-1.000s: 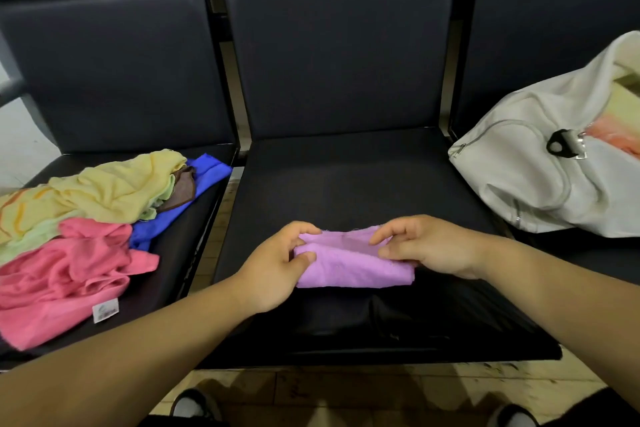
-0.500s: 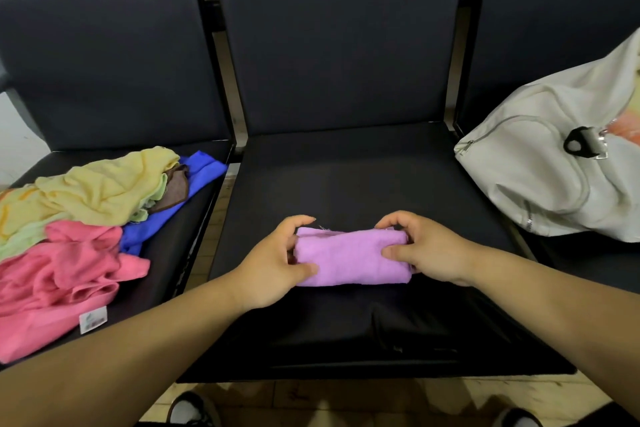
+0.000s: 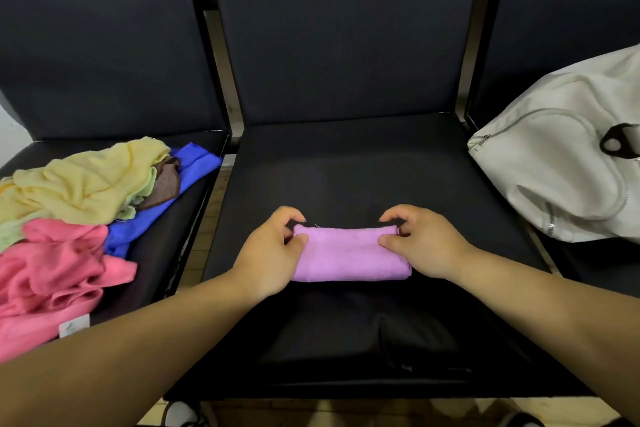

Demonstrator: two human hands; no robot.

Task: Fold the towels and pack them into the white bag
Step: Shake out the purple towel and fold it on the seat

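Observation:
A purple towel [image 3: 349, 253], folded into a small flat oblong, lies on the middle black seat [image 3: 346, 163]. My left hand [image 3: 270, 253] pinches its left end between thumb and fingers. My right hand [image 3: 420, 243] pinches its right end the same way. A white bag [image 3: 554, 184] with a zip and a black clip sits on the right seat, partly cut off by the frame edge. On the left seat lies a loose pile: a yellow towel [image 3: 86, 180], a pink towel [image 3: 55, 274], a blue towel [image 3: 156, 215] and a brown one [image 3: 166, 184].
Three dark chairs stand in a row with tall backrests [image 3: 346, 28]. Narrow gaps between the seats show a tiled floor [image 3: 211, 205]. Shoes [image 3: 180, 416] show below the front edge of the middle seat.
The purple towel has been folded over into a neater, tighter oblong. Both hands have shifted to pinch its far corners. The view has drifted a little left, so less of the white bag shows.

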